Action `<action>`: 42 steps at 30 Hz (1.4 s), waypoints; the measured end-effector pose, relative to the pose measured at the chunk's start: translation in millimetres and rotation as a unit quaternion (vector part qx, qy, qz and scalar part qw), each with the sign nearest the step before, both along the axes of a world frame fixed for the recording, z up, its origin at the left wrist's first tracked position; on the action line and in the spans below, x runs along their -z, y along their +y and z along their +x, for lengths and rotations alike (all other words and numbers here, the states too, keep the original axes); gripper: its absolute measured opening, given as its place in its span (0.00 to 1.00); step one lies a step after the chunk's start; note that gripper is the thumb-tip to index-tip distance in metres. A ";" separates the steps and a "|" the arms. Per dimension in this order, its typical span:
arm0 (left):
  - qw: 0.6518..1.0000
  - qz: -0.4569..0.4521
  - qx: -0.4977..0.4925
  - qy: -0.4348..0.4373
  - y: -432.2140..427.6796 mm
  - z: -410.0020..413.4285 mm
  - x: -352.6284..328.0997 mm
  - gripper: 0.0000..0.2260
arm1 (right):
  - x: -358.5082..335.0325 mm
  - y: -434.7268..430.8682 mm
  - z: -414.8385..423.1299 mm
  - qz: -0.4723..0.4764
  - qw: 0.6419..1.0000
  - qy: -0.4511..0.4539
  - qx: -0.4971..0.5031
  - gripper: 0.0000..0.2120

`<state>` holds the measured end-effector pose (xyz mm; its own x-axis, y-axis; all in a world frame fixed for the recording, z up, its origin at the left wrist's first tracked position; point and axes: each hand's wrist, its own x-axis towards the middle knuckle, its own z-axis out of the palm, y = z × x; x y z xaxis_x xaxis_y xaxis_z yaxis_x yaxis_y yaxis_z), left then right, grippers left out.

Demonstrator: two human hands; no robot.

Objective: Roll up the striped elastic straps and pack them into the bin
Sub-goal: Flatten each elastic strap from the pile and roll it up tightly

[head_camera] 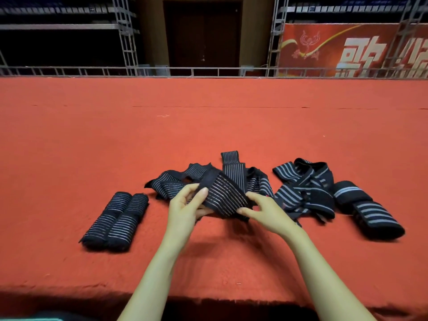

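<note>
A black elastic strap with thin pale stripes (225, 196) is stretched between both hands just above the red surface. My left hand (185, 208) pinches its left edge with thumb and fingers. My right hand (266, 210) grips its right edge, fingers curled round the fabric. Behind them the rest of the loose thin-striped straps (229, 170) lie in a tangle. To the left lie two rolled straps (115, 220) side by side. To the right sits a heap of loose wide-striped straps (305, 188), with rolled wide-striped straps (368, 209) beyond it. No bin is clearly in view.
Everything lies on a broad table covered in red felt (208, 126); its front edge (69, 290) runs close to me. Metal railing (208, 71), racks and a red banner (347, 49) stand behind the far edge. A teal object's corner (34, 319) shows at bottom left.
</note>
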<state>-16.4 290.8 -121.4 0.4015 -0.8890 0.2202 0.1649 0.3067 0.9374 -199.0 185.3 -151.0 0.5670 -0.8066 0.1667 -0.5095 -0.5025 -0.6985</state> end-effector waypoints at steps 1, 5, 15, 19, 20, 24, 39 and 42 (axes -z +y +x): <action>0.999 0.010 -0.026 0.018 0.2 6.6 3.8 0.05 | 3.9 1.6 1.1 -0.005 1.000 0.012 -0.007 0.08; 0.992 0.062 -0.108 0.036 10.8 27.5 25.2 0.05 | 10.7 11.9 -3.0 -0.035 0.998 0.046 -0.001 0.09; 0.949 0.216 -0.225 -0.052 28.6 74.5 61.9 0.02 | 43.9 15.4 -48.6 -0.123 0.975 0.183 0.017 0.11; 0.916 0.254 -0.260 -0.170 36.7 65.8 48.4 0.01 | 34.6 20.2 -60.6 -0.132 0.979 0.137 0.068 0.08; 0.904 0.251 -0.275 -0.209 43.6 63.2 53.4 0.04 | 29.8 22.4 -64.2 -0.126 0.982 0.122 0.076 0.07; 0.865 0.282 -0.262 -0.322 60.0 55.0 78.6 0.06 | 13.2 26.9 -84.3 -0.075 0.984 0.093 0.131 0.09; 0.789 0.144 -0.134 -0.581 47.5 22.4 99.2 0.14 | 50.0 35.7 -78.4 -0.154 0.930 0.295 0.153 0.11; 0.779 0.158 -0.065 -0.604 43.3 1.1 105.3 0.10 | 54.1 51.6 -57.4 -0.119 0.975 0.175 0.065 0.09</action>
